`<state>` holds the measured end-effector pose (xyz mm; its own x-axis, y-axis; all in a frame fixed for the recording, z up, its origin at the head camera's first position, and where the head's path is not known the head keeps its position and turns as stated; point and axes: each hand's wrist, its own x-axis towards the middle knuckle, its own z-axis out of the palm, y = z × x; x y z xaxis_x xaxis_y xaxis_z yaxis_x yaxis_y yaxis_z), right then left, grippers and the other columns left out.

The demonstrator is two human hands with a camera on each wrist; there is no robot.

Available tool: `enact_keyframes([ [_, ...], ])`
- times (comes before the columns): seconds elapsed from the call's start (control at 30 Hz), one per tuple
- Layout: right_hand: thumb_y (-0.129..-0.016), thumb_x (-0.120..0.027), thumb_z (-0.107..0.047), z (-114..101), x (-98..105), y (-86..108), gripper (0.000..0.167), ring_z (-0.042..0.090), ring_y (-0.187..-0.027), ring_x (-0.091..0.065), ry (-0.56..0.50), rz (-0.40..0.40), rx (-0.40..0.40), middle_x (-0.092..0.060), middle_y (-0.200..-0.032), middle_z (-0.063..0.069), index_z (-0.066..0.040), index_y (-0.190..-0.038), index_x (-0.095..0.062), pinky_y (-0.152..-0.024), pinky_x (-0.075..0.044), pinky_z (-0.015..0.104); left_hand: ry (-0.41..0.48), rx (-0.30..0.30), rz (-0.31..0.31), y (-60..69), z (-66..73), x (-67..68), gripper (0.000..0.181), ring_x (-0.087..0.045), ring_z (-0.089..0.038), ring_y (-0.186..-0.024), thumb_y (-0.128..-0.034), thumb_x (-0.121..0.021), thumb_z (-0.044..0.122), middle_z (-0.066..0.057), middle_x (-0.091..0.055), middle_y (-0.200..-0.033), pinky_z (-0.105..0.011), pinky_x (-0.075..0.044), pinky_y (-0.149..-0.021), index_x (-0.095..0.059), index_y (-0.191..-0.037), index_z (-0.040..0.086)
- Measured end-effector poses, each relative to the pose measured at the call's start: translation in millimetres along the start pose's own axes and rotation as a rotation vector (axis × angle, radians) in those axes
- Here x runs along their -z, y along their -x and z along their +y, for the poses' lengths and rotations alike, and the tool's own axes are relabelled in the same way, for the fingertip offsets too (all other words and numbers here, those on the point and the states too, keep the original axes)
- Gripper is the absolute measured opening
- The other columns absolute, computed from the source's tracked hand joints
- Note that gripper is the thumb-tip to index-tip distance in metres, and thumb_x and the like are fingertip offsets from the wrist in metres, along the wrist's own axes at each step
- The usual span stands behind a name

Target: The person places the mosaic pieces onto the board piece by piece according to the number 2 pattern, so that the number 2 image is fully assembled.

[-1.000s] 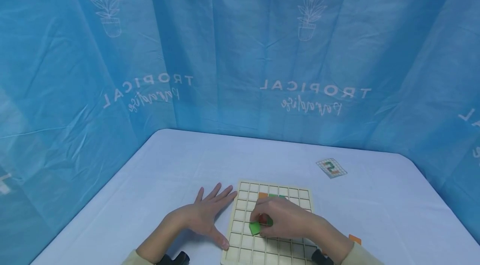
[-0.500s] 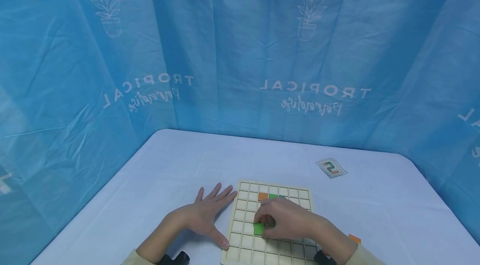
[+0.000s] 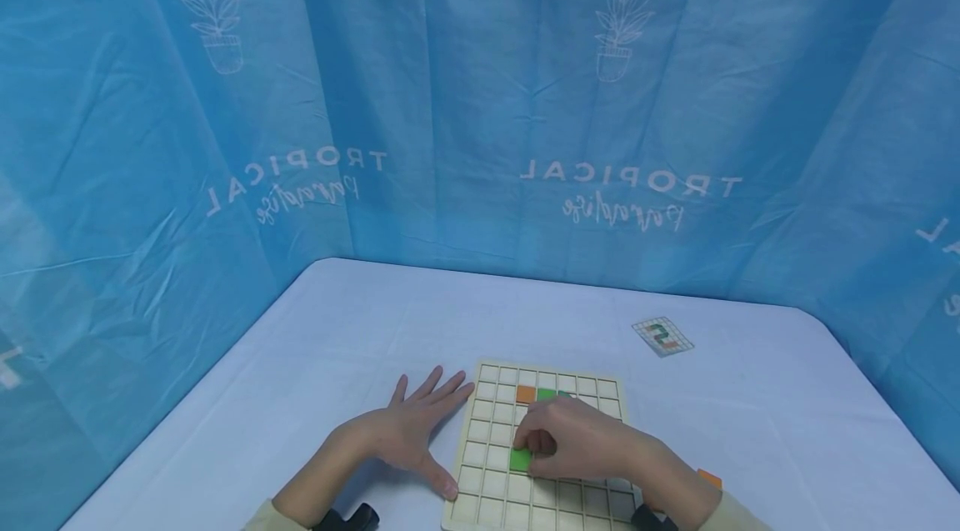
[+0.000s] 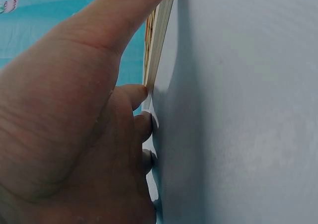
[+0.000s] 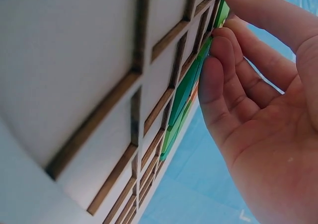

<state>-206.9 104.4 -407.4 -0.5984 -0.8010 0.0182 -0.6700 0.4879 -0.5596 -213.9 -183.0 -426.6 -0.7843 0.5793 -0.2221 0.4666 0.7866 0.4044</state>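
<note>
A pale wooden grid board [image 3: 492, 483] lies on the table in the head view. My left hand [image 3: 408, 435] is spread flat at its left side, the thumb and fingertips touching the board's edge. Over the board, my right hand [image 3: 581, 439] pinches a bright green square tile [image 3: 519, 460], which lies flat at a grid cell. The right wrist view shows thumb and finger at that green tile [image 5: 223, 10]. Farther up the board sit an orange tile [image 3: 527, 393], a green tile [image 3: 547, 394] and a dark green tile [image 3: 564, 393]. The right hand hides cells beneath it.
A small card with a printed grid pattern [image 3: 663, 337] lies at the back right of the white table [image 3: 420, 306]. Beside the right forearm an orange tile [image 3: 709, 478] is partly visible. A blue printed curtain [image 3: 480, 97] hangs around the table.
The right hand has shifted slightly right with the green tile, which has turned from tilted to lying square with the grid. The left hand stays put.
</note>
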Motion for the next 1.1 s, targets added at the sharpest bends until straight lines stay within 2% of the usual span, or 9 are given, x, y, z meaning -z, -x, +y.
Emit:
enact_keyframes([
  [0.23, -0.082, -0.077, -0.019, 0, 1, 0.0, 0.023, 0.0, -0.072, -0.055, 0.022, -0.005, 0.071, -0.06, -0.083, -0.018, -0.024, -0.104, -0.074, -0.062, -0.047, 0.017, 0.017, -0.005, 0.002, 1.1, -0.4, 0.9, 0.127, 0.009, -0.03, -0.145, -0.0551, -0.072, 0.079, 0.002, -0.003, -0.161, -0.065, 0.011, -0.105, -0.013, -0.156, 0.028],
  [0.43, -0.081, -0.077, -0.02, 0, 0, 0.2, 0.021, 0.0, -0.071, -0.055, 0.03, -0.002, 0.056, -0.059, -0.083, -0.018, -0.024, -0.102, -0.074, -0.061, -0.046, 0.017, 0.019, -0.013, 0.002, 1.1, -0.4, 0.6, 0.127, 0.009, -0.03, -0.144, -0.0553, -0.071, 0.079, 0.002, -0.003, -0.161, -0.065, 0.011, -0.105, -0.013, -0.156, 0.027],
  [0.77, -0.086, -0.072, -0.021, 1, 6, 4.7, 0.015, 0.0, -0.071, -0.056, -0.032, 0.047, 0.031, -0.061, -0.082, -0.02, -0.027, -0.1, -0.072, -0.063, -0.048, 0.02, 0.014, -0.002, 0.003, 0.9, 0.7, 1.0, 0.128, 0.008, -0.03, -0.145, -0.0548, -0.071, 0.079, 0.001, -0.004, -0.161, -0.064, 0.011, -0.105, -0.014, -0.156, 0.027],
  [0.87, -0.087, -0.071, -0.02, 4, 8, 6.6, 0.016, 0.001, -0.071, -0.057, -0.072, 0.057, 0.019, -0.062, -0.083, -0.018, -0.024, -0.103, -0.071, -0.064, -0.05, 0.021, 0.003, -0.002, 0.004, 0.4, 1.1, 0.8, 0.127, 0.008, -0.031, -0.145, -0.0551, -0.071, 0.079, 0.001, -0.004, -0.161, -0.065, 0.01, -0.105, -0.014, -0.156, 0.027],
  [1.1, -0.087, -0.072, -0.019, 15, 14, 16.3, 0.033, 0.004, -0.071, -0.058, -0.124, 0.126, -0.041, -0.061, -0.083, -0.014, -0.012, -0.118, -0.066, -0.065, -0.052, 0.023, -0.001, -0.009, 0.006, 0.1, 0.7, 0.1, 0.127, 0.008, -0.031, -0.144, -0.0556, -0.071, 0.079, 0.001, -0.004, -0.161, -0.065, 0.01, -0.105, -0.014, -0.156, 0.026],
])
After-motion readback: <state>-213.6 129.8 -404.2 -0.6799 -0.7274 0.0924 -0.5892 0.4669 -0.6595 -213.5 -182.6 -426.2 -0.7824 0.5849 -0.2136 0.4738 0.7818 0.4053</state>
